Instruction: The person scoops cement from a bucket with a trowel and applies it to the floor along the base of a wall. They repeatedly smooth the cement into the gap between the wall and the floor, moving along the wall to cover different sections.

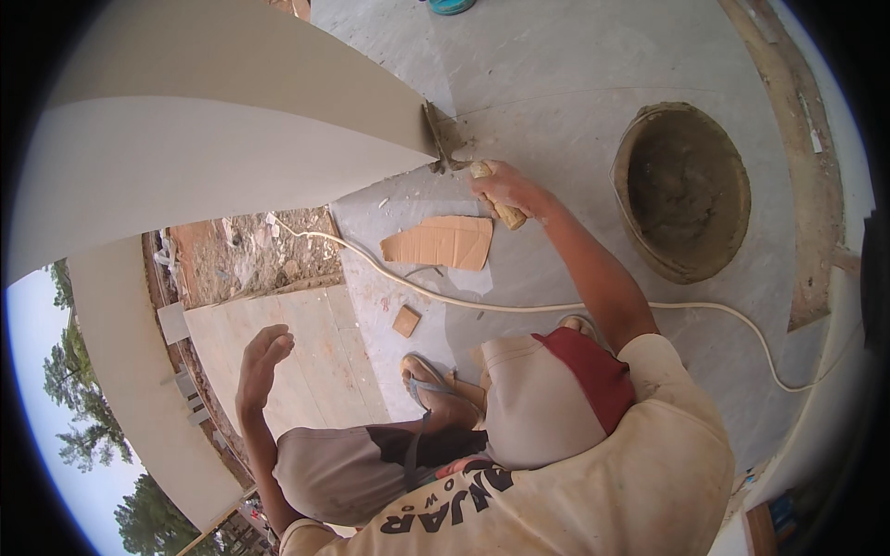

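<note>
My right hand [511, 188] is closed around the wooden handle of a trowel [512, 219]. The trowel's blade end is against the bottom corner of a pale column [260, 153], where wet grey mortar [454, 159] is smeared on the floor. To the right stands a bucket [638, 227] holding grey-brown mortar [684, 190]. My left hand [264, 360] is raised off to the left beside my knee, its fingers loosely bent and nothing visible in them. It touches nothing.
A torn piece of cardboard [440, 243] and a small brown square piece [406, 321] lie on the floor near my sandalled foot [440, 394]. A pale cable [464, 300] runs across the floor. Rubble [255, 259] fills a gap at the left.
</note>
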Motion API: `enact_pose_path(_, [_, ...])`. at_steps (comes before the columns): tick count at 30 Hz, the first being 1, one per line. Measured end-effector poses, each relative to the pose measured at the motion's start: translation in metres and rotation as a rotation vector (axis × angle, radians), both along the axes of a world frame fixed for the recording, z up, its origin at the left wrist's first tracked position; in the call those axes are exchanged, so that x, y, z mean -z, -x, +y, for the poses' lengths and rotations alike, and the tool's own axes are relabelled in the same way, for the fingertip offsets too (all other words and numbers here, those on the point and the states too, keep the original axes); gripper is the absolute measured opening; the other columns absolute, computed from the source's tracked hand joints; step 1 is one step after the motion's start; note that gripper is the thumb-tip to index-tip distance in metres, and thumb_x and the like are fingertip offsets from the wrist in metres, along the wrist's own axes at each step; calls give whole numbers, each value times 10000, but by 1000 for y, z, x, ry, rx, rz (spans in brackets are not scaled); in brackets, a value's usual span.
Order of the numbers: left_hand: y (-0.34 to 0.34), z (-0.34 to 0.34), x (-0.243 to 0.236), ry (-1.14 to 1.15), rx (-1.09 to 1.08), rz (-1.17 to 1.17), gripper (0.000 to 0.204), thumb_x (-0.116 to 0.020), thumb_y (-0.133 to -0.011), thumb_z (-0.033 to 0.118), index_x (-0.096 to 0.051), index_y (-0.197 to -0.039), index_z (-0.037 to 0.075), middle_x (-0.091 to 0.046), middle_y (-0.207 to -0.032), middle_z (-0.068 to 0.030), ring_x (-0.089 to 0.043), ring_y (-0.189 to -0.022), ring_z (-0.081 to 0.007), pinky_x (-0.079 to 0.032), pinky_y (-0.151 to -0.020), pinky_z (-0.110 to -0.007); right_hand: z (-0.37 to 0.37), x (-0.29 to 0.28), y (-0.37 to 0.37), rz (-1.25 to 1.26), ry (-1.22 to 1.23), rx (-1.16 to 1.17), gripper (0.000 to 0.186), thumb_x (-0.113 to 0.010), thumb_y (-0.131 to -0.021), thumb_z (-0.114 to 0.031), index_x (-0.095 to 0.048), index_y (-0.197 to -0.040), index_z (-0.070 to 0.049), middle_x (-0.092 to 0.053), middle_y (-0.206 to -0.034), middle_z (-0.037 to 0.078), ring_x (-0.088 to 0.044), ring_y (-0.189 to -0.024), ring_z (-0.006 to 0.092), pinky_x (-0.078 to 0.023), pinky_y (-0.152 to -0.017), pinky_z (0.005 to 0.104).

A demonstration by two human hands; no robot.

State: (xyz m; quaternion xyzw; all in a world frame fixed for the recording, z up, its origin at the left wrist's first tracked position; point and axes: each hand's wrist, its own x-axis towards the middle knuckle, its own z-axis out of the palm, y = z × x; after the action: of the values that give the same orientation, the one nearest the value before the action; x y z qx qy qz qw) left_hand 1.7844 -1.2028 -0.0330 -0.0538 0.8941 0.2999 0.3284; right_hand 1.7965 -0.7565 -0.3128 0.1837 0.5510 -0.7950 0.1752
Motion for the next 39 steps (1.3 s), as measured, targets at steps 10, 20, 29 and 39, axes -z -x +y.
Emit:
enact_pose_path(10, [1,9,0,-11,27,8,471,-594,-984,257,-545,-1299,-90,-649,-1183,-174,-622,-1090,-237,-479,-999,-367,0,8,14,-4,51,50,107,-625,-811,-95,-561,-787,-12,-551,-627,57,-527,-464,164,-446,-414,330])
enact_pose_path(20, [0,14,6,1,76,-22,481,-607,-980,265,-540,-1315,-73,-648,-1203,-172,-610,-1126,-226,-470,-998,-357,2,-66,-82,-61,-249,14,356,-634,-841,-116,-554,-1166,6,-555,-755,44,-524,-528,125,-462,-476,303])
enact_pose_path(29, [11,84,80,139,632,128,480,-686,-933,273,-556,-1269,-45,-631,-1199,-199,-622,-1141,-327,-492,-980,-419,63,-149,-156,-12,-707,166,425,-674,-803,-195,-569,-1156,18,-607,-879,140,-584,-759,220,-492,-744,387])
enact_pose_path(39, [43,252,266,184,1208,573,737,-652,-921,324,-329,-1500,2,-236,-1610,-220,-199,-1505,-377,-239,-1223,-457,114,-218,-239,-54,-1282,352,389,-699,-855,-180,-586,-1196,-32,-650,-975,152,-628,-885,274,-495,-837,392])
